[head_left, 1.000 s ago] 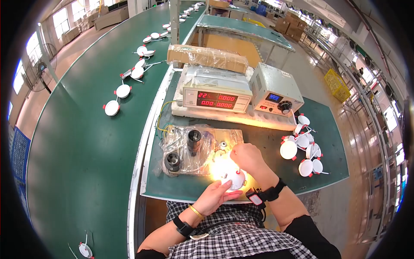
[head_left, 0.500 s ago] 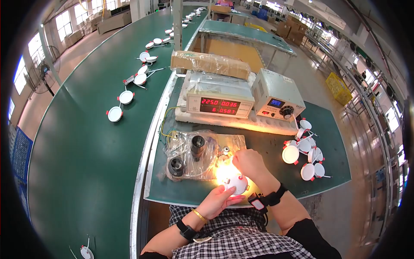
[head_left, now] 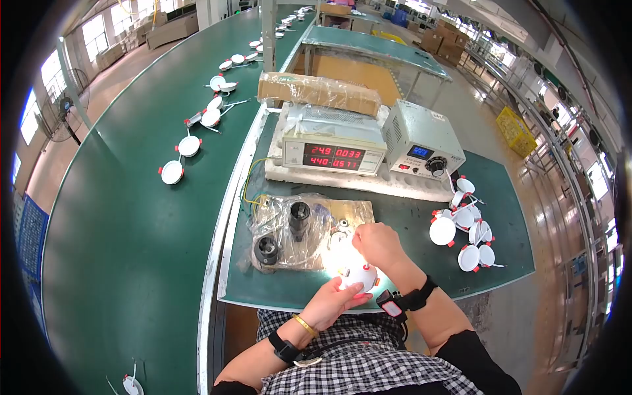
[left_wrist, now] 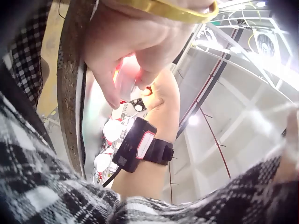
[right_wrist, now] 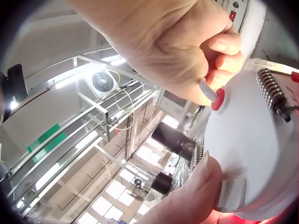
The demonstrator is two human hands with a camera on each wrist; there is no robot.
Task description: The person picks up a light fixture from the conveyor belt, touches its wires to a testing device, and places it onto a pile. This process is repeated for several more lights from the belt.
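A lit white downlight (head_left: 361,279) is tilted over the table's near edge, its bright side facing away from me. My left hand (head_left: 329,303) holds it by the side, thumb on the back of the housing. My right hand (head_left: 382,247) is just beyond it, fingers curled round the downlight's white cable (right_wrist: 208,91), which leaves the housing through a red grommet (right_wrist: 218,99). The cable's far end is hidden by that hand. Coiled springs (right_wrist: 271,88) sit on the housing in the right wrist view. A film-wrapped board (head_left: 309,253) lies beside the hands, partly washed out by white glare.
Black lamp sockets (head_left: 299,212) stand on the board. Behind it are a power meter (head_left: 334,157) with red digits and a grey box with a dial (head_left: 424,141). Several downlights (head_left: 469,258) are heaped at right; more (head_left: 172,172) line the green belt (head_left: 125,243) at left.
The lamp's glow has turned from warm yellow to white. The meter's digits rose from zero current, then shifted slightly. Both hands keep nearly the same place and hold.
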